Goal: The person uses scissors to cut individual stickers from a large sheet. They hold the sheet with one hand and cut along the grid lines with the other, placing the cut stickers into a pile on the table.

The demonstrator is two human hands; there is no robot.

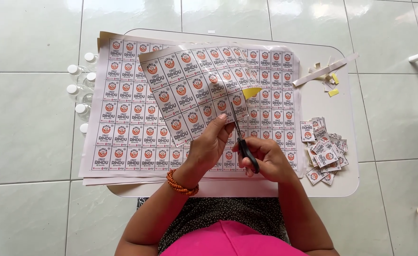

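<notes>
Your fingers [220, 134] on the left hand [209, 147] pinch the bottom edge of a glossy label sheet [194, 90], lifted and curling over the stack of label sheets [123, 128] on the white table [313, 185]. Your right hand [265, 159] is curled through the black-handled scissors [242, 140], blades biting into the sheet. Cut labels [325, 156] pile up just right.

White label sheet [190, 90] with orange emblems, black-handled scissors [245, 146], orange bead bracelet [180, 185].
</notes>
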